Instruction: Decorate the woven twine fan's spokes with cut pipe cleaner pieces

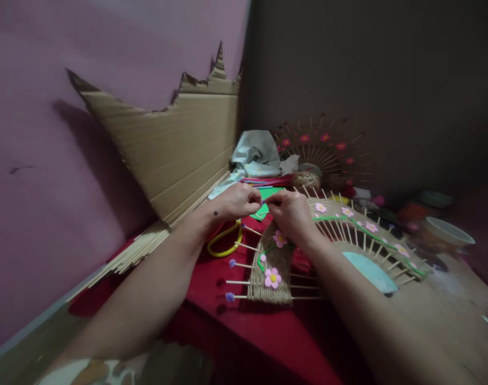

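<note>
Purple bit [262, 202] between left hand [243, 200] and right hand [291, 212], too small to tell

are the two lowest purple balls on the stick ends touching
Apart: the head view shows a bare stick tip between the upper purple ball and the lower purple ball

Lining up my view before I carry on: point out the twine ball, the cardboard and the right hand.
Twine ball [307, 180]: head view, middle.
Cardboard [175, 144]: head view, front face.
Right hand [292, 212]: head view, back.
</note>
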Tool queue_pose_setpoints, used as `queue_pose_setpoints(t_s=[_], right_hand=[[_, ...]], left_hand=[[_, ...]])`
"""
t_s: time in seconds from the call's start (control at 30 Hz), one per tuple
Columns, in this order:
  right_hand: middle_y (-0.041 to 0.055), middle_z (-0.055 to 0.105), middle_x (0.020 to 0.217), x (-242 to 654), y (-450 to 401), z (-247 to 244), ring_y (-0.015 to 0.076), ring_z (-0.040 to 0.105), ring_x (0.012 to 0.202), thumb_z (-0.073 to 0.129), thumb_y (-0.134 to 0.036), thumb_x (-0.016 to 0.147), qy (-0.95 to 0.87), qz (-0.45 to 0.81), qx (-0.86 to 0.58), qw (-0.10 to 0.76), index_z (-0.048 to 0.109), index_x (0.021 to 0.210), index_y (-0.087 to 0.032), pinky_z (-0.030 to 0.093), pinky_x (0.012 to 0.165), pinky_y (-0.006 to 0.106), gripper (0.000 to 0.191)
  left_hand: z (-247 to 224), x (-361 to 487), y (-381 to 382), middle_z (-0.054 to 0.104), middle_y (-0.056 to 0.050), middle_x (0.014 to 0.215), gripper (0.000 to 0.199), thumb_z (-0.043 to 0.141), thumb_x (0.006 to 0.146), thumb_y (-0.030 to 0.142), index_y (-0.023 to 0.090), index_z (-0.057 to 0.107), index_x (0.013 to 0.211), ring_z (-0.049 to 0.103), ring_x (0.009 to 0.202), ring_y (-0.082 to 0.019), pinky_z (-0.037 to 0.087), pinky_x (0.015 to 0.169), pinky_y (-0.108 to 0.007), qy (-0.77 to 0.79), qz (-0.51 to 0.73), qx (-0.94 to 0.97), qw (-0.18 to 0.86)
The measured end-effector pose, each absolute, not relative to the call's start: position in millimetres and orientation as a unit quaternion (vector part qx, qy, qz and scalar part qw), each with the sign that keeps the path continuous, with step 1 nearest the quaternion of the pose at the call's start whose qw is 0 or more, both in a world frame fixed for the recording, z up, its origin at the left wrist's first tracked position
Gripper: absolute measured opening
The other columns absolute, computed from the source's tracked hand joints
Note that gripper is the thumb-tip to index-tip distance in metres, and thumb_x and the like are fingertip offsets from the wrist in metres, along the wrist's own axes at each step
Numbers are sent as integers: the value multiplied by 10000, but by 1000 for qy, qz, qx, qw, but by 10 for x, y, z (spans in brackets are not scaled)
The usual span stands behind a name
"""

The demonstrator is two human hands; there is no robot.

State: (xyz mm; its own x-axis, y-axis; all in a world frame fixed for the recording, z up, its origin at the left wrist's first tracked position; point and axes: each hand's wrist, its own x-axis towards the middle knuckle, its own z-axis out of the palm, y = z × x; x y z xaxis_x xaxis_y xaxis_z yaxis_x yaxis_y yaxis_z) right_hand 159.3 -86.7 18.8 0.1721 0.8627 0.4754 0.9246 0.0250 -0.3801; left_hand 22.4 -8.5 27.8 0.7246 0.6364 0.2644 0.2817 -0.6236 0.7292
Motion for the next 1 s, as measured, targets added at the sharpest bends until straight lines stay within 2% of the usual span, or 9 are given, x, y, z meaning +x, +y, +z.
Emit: queue_pose_setpoints(t_s=[0.1,0.2,0.27,0.33,0.4,0.5,0.57,0.8,1.0], right_hand=[[44,748,839,1579,-865,169,174,670,768,570,-129,750,-646,-55,-696,308,762,828,-215,461,725,247,224],[48,747,825,1567,-866,162,174,670,761,571,-116,743,-652,-41,-692,307,762,836,-206,458,714,246,231],[42,748,823,1562,-872,170,168,670,758,572,-108,739,-653,-25,-690,312,761,841,-211,458,720,242,238],[39,748,823,1561,-882,189,162,669,760,571,-107,741,-649,-9,-686,328,759,835,-209,461,729,238,234],[39,747,813,1561,-895,214,158,669,756,571,-109,743,-643,8,-682,347,756,825,-200,466,724,234,222],[39,744,791,1564,-911,240,157,667,740,572,-111,740,-640,10,-679,359,753,816,-195,469,703,233,213],[42,742,780,1567,-913,240,161,665,724,571,-109,739,-642,-7,-682,350,753,805,-197,466,691,238,212],[46,742,794,1579,-897,214,166,663,729,559,-114,746,-646,-40,-682,341,753,798,-194,458,691,243,216],[46,743,809,1587,-890,210,166,665,747,558,-114,747,-644,-37,-683,343,753,799,-194,460,707,244,217]], left_hand=[[292,184,-102,493,40,510,126,584,663,84,168,646,591,392,543,-88,267,568,-225,257,259,888,279],[258,187,-74,556,15,610,132,558,726,116,175,653,656,445,610,-105,313,624,-221,235,269,911,206],[229,208,-35,583,4,672,121,559,739,130,177,649,673,477,673,-114,341,668,-216,227,291,906,208],[208,230,4,587,5,684,72,594,724,152,168,647,677,491,684,-110,360,663,-209,228,320,880,266],[193,240,35,565,14,625,44,626,707,181,148,647,688,485,608,-95,361,589,-203,239,333,836,365],[159,241,61,512,31,500,91,649,707,205,126,628,669,437,461,-70,321,469,-198,255,301,744,540],[120,247,75,509,27,471,117,662,701,207,122,606,644,431,415,-65,307,427,-195,261,274,692,614],[-10,322,143,521,7,491,101,655,654,137,118,563,619,431,380,-52,336,394,-176,284,213,602,715],[-10,331,136,521,5,492,74,632,643,87,114,566,624,444,393,-52,365,400,-169,286,207,569,743]])
